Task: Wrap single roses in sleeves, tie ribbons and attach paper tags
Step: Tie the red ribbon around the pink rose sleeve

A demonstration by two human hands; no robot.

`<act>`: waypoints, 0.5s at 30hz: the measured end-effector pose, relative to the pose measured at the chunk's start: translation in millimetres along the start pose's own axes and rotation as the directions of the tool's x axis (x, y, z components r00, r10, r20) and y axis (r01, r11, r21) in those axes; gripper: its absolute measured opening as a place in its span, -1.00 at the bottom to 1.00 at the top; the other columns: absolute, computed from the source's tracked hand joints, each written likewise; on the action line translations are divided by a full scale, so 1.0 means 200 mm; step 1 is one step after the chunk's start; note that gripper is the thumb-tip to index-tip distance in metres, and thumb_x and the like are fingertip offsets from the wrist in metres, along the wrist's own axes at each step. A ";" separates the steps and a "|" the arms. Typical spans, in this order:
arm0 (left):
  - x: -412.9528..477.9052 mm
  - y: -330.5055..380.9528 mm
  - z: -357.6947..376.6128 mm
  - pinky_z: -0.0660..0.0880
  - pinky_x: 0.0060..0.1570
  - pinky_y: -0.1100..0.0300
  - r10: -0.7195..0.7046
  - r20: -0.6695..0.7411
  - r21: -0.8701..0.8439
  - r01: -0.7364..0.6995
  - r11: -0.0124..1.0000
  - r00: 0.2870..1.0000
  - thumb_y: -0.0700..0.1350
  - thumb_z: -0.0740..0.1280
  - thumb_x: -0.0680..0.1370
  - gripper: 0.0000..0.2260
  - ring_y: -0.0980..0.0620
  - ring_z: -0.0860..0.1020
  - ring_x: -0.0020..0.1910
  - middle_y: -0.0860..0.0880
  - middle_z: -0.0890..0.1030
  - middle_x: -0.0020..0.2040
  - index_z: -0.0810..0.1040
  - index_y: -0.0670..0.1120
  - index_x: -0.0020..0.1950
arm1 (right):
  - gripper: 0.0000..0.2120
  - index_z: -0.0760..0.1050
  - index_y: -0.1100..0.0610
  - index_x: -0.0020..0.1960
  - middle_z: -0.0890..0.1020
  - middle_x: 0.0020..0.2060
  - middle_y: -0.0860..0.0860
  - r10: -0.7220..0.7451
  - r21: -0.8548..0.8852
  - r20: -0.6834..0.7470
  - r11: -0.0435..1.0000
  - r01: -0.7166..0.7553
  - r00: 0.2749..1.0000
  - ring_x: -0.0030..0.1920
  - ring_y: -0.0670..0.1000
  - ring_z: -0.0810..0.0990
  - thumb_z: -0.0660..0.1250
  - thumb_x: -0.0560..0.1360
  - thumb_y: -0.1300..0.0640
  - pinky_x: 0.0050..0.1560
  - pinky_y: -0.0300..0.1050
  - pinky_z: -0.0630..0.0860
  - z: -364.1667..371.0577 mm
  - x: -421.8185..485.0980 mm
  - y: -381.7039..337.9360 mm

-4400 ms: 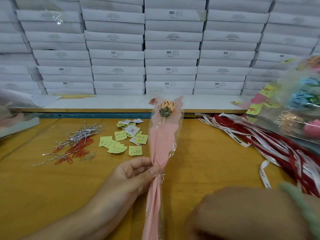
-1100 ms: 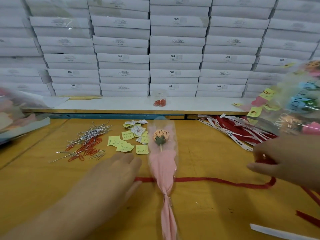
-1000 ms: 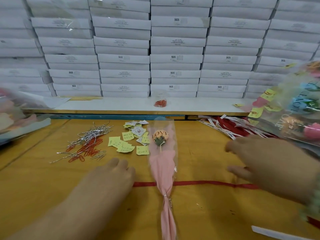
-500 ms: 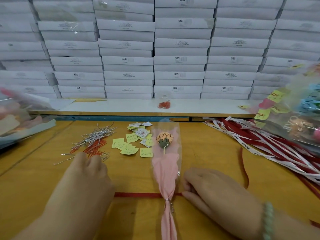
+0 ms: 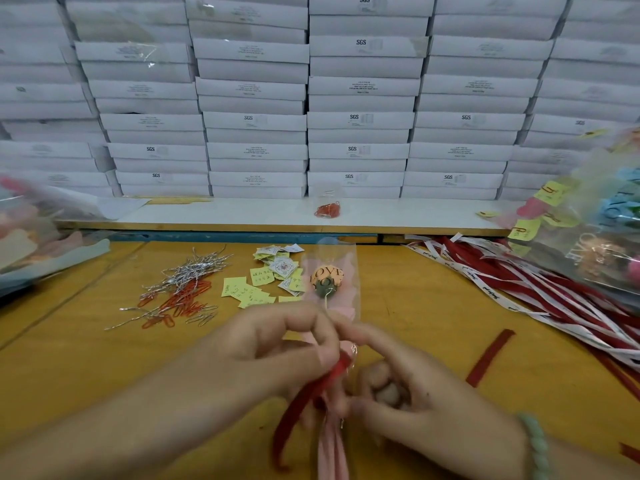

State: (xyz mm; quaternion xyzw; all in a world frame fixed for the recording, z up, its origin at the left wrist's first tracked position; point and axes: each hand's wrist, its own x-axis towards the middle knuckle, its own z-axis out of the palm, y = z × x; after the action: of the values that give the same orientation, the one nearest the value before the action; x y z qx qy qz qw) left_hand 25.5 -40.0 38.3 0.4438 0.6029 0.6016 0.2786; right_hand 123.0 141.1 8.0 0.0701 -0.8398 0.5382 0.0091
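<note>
Ribbon tie at sleeve neck, two-grip op.
L grip [image 5: 284, 355] curled, pinching red ribbon [image 5: 304, 400] at neck of sleeved rose [image 5: 327, 280]; rose head ahead of both grips, flat on desk [image 5: 86, 375]. R grip [image 5: 415, 393] curled against sleeve, opp. side; blurred, hold not discernible. Paper tags [image 5: 247, 294] fwd-left of L grip; ribbon pile [image 5: 519, 289] fwd-right of R grip.

White boxes [image 5: 256, 119] stand stacked in rows behind a white ledge [image 5: 242, 213]. A small bag [image 5: 327, 206] with red clips lies on the ledge. On the yellow table [image 5: 69, 358], silver wires [image 5: 188, 273] lie mixed with orange paper clips [image 5: 183, 303].
</note>
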 end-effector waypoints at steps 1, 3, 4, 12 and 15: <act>0.01 -0.01 -0.01 0.53 -0.19 0.25 -0.007 0.052 -0.120 0.014 0.993 0.999 0.03 0.43 0.39 -0.89 -0.01 0.64 -0.10 -0.15 0.65 0.12 0.62 0.01 -0.25 | -0.56 0.36 -0.24 0.29 0.53 -0.34 0.14 0.007 0.055 0.033 0.998 -0.009 0.999 -0.37 -0.03 0.45 0.36 0.53 0.14 -0.32 -0.27 0.34 0.01 0.00 0.01; 0.05 -0.04 -0.02 0.57 -0.12 0.20 0.001 0.065 -0.305 0.019 0.952 0.998 -0.03 0.49 0.43 -0.84 -0.07 0.65 0.01 -0.21 0.64 0.13 0.65 -0.12 -0.15 | -0.71 0.49 0.02 0.23 0.54 -0.40 0.10 0.007 0.119 0.063 0.993 -0.014 0.998 -0.40 -0.09 0.46 0.37 0.52 0.16 -0.35 -0.32 0.32 0.01 0.01 0.02; 0.06 -0.07 -0.03 0.59 -0.10 0.17 0.012 0.027 -0.366 -0.002 0.931 1.000 -0.02 0.50 0.42 -0.78 -0.09 0.64 0.04 -0.24 0.63 0.14 0.67 -0.16 -0.08 | -0.83 0.54 0.12 0.11 0.54 -0.43 0.02 0.009 0.152 0.067 0.988 -0.019 0.998 -0.42 -0.09 0.44 0.36 0.53 0.15 -0.37 -0.30 0.30 0.01 0.01 0.02; 0.10 -0.30 -0.06 0.44 -0.52 0.29 -0.146 -0.077 -0.403 0.103 0.909 0.986 -0.11 0.35 0.46 -0.70 0.02 0.53 -0.46 -0.25 0.67 -0.07 0.62 -0.16 0.17 | -0.82 0.62 0.07 -0.10 0.50 -0.50 -0.01 0.043 0.475 -0.051 0.880 -0.013 0.998 -0.62 -0.18 0.28 0.28 0.49 0.03 -0.61 -0.37 0.14 -0.01 0.05 0.05; 0.08 -0.29 -0.07 0.49 -0.47 0.29 -0.136 0.066 -0.306 0.149 0.940 0.989 -0.07 0.38 0.53 -0.76 0.03 0.57 -0.45 -0.21 0.62 -0.22 0.62 -0.08 0.18 | -0.83 0.61 0.10 -0.11 0.49 -0.50 0.02 0.035 0.588 -0.090 0.809 0.025 0.995 -0.64 -0.18 0.29 0.27 0.48 0.07 -0.66 -0.36 0.11 -0.01 0.06 0.07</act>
State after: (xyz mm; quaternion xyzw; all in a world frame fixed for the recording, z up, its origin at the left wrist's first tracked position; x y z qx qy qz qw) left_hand -5.5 -25.0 -12.8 0.3630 0.5253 0.6570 0.4008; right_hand 110.2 147.4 -2.0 0.0411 -0.6309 0.7744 0.0262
